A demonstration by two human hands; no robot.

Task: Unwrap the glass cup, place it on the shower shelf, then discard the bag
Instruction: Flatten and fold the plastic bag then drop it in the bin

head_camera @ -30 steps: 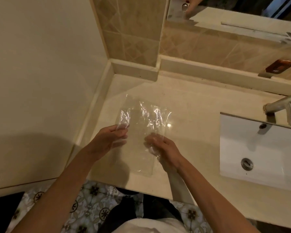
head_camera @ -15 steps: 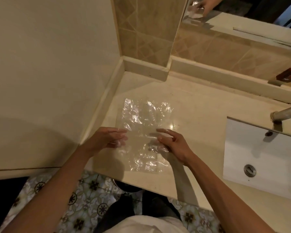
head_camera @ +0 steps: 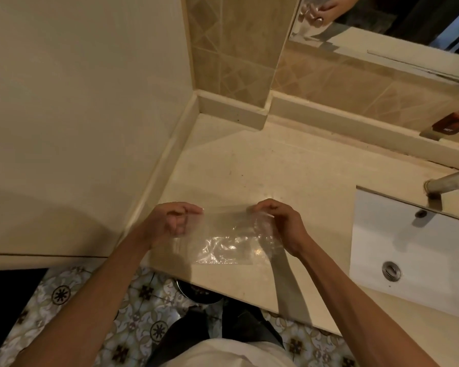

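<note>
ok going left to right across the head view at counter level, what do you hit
left hand → clear plastic bag → right hand → white sink basin → metal faucet

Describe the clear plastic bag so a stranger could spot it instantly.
Start at the beige counter left of the white sink. Near its front edge, the two hands pinch the clear plastic bag stretched between them: transparent, crinkled, glinting.
</note>
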